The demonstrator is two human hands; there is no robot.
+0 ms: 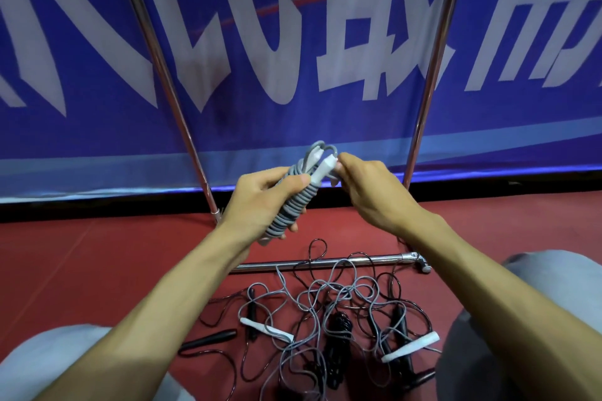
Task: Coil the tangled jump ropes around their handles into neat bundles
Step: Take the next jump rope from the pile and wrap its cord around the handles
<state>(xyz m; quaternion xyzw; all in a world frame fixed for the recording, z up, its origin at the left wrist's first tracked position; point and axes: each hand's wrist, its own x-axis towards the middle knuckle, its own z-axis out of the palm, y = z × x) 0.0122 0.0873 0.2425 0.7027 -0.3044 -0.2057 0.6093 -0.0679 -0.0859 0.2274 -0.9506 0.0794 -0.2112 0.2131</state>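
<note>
Grey-trousered knees (49,365) flank tangled jump ropes (329,312) on red floor (81,254). Left hand (260,202) grips the coiled grey bundle (286,208); right hand (374,192) pinches its white handle end (324,168). Behind, a blue banner (260,42) bears large white characters, cropped beyond reading.

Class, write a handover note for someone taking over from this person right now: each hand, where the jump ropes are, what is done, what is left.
Left hand: grips the grey rope bundle, which is coiled round its white handles.
Right hand: pinches the bundle's top end, by the handle tips.
Done: this grey rope looks almost fully wound; only its end seems to need securing.
Left: the tangled pile of grey and black ropes on the red floor, with a loose white handle and a black handle among others, is not yet sorted or coiled.
</note>
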